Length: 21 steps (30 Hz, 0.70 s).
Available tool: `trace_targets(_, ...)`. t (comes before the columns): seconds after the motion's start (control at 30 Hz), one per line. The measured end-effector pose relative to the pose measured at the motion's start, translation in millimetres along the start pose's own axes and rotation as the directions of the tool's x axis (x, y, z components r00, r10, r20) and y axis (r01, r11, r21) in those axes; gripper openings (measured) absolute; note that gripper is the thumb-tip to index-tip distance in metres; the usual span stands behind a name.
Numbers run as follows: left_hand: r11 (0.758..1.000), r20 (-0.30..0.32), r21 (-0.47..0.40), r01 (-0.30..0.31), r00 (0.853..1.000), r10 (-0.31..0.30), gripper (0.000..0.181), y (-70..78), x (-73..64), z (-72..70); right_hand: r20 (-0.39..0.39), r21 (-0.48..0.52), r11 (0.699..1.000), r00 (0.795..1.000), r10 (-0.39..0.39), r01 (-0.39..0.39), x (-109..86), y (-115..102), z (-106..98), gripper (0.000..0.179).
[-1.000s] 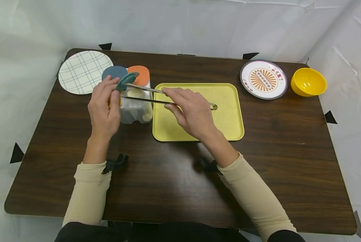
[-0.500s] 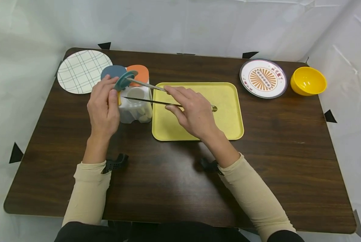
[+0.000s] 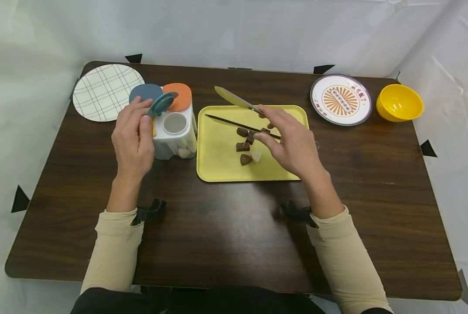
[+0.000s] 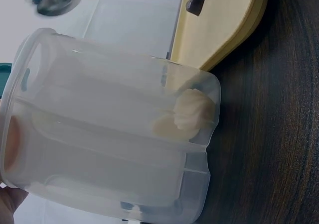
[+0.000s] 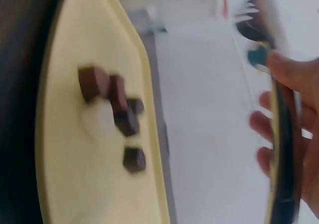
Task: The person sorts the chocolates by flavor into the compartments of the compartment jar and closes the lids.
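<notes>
Head view: white sheeting (image 3: 198,30) backs the dark wood-grain desk (image 3: 226,257); left hand (image 3: 133,137) holds a round teal lid (image 3: 162,104); right hand (image 3: 290,139), widely spread, has moved parted metal tongs (image 3: 234,98) over the yellow rectangular tray (image 3: 218,165).

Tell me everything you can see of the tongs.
The tongs look like shiny metal, with two long arms spread apart and nothing between the tips. The right wrist view, though blurred, shows fork-like prongs at one tip. The right hand holds them raised over the yellow tray, tips pointing leftward.
</notes>
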<state>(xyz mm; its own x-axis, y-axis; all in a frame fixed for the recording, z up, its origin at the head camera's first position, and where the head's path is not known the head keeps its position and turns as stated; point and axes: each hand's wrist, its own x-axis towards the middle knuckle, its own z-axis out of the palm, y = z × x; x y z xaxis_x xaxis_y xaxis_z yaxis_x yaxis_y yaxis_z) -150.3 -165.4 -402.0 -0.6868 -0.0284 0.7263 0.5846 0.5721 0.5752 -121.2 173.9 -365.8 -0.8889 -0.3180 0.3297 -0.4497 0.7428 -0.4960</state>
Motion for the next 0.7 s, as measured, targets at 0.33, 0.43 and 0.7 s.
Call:
trace_targets(0.33, 1.0, -0.001, -0.013, 0.007, 1.0, -0.007, 0.038, 0.6, 0.1, -0.1, 0.285, -0.049, 0.982, 0.939, 0.191, -0.185, -38.8, 48.2, -26.2, 0.055)
trace_targets(0.43, 1.0, -0.001, -0.011, 0.008, 1.0, -0.008, 0.038, 0.7, 0.3, 0.0, 0.344, -0.066, 0.971, 0.909, 0.237, -0.229, -47.8, 56.9, -28.5, 0.054)
trace_targets(0.7, 1.0, 0.0, 0.001, 0.007, 1.0, -0.007, 0.04, 0.4, 0.6, -1.4, 0.436, -0.055, 0.97, 0.868, 0.237, -0.237, -58.2, 66.0, -23.5, 0.051)
